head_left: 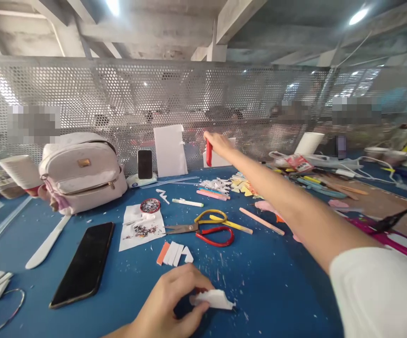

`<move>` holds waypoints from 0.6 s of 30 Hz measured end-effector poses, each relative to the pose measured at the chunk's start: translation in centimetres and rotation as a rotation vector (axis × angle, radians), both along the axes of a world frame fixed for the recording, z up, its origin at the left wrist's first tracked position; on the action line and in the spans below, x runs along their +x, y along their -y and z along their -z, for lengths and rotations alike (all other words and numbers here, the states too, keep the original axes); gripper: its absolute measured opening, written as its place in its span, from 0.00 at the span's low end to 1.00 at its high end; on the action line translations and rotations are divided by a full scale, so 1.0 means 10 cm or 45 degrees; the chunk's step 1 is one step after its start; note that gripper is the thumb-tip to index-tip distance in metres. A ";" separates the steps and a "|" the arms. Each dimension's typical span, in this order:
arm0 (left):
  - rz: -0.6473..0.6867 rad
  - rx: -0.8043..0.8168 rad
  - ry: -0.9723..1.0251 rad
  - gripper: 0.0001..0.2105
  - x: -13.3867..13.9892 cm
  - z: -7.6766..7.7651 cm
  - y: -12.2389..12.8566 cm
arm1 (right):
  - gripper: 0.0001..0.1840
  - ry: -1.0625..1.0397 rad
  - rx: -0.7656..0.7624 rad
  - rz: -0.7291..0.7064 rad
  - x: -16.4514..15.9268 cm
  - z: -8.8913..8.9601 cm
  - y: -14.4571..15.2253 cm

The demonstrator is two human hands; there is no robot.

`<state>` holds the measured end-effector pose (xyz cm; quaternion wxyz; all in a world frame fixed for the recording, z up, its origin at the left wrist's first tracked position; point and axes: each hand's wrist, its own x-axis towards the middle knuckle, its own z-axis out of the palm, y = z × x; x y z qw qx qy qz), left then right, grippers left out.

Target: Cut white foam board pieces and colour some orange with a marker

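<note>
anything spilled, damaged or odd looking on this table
Yes: dark crumbs lie loose on the white paper, on the near side of the round red-rimmed dish, as if spilled. White scraps are strewn over the blue table. The white piece in the left hand has a ragged edge, perhaps torn.

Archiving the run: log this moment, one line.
left hand: holding jagged white piece | right hand: raised, holding slim red object | blue table: yellow-and-red-handled metal scissors
</note>
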<state>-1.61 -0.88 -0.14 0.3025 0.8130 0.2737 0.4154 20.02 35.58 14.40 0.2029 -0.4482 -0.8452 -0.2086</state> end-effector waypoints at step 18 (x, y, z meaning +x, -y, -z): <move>0.132 -0.038 0.047 0.11 -0.04 0.14 -0.14 | 0.18 -0.996 -0.431 -0.086 -0.28 0.57 -0.52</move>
